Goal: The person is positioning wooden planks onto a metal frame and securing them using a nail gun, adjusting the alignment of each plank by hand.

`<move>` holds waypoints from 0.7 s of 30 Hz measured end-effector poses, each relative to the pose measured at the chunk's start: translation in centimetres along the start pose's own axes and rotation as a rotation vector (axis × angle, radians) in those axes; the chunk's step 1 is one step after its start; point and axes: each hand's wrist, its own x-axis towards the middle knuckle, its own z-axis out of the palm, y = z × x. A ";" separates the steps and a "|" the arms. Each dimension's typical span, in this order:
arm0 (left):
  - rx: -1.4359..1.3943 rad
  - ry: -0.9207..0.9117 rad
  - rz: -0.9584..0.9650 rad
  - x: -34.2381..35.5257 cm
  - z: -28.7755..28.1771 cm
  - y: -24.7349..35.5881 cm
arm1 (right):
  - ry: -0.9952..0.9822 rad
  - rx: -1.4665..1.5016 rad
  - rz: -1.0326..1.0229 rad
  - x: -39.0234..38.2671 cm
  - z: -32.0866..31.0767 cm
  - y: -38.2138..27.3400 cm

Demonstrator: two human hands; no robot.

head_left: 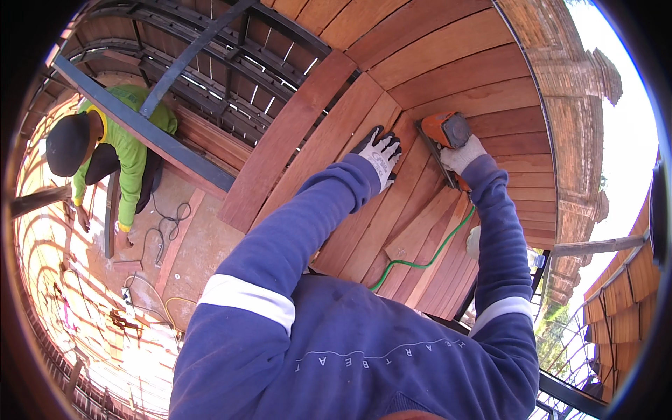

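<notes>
My right hand point(462, 155), in a pale work glove, is closed around an orange and black nail gun point(435, 127). The tool lies over the seam where slanting boards meet the level ones. From its lower end a green air hose point(423, 265) runs back toward my body. My left hand point(381, 157), in a white glove with dark fingertips, rests with fingers spread on the reddish wooden boards point(371, 227). It is left of the nail gun and holds nothing. A loose short board point(422, 222) lies below the nail gun; the nailing tip is hidden.
A co-worker in a green shirt point(131, 178) bends over a dark metal bar point(112, 213) at left. A blue-grey beam point(150, 131) crosses between us. Cables point(164, 227) lie on the floor. Brick wall point(570, 140) borders the right side. Open metal framing point(231, 70) shows at upper left.
</notes>
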 end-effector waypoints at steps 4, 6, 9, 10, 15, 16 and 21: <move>-0.005 0.000 0.010 0.1 -0.1 0.0 | 0.011 -0.083 -0.042 0.2 0.3 0.5; -0.013 -0.007 0.009 0.1 -0.1 0.0 | 0.015 -0.068 -0.029 0.2 0.4 0.7; -0.020 -0.010 0.005 0.1 0.1 0.0 | 0.026 -0.046 -0.010 0.2 0.5 0.7; -0.022 -0.010 0.004 0.1 0.1 0.1 | 0.025 -0.062 -0.022 0.4 0.6 1.1; -0.010 -0.010 0.007 0.1 0.3 0.2 | 0.036 -0.109 -0.023 0.2 0.7 0.8; -0.009 -0.010 0.011 0.0 0.2 0.2 | 0.036 -0.165 -0.047 0.5 0.9 1.3; -0.020 -0.025 -0.004 0.0 -0.1 0.1 | -0.044 -0.027 0.090 0.0 -0.1 -0.6</move>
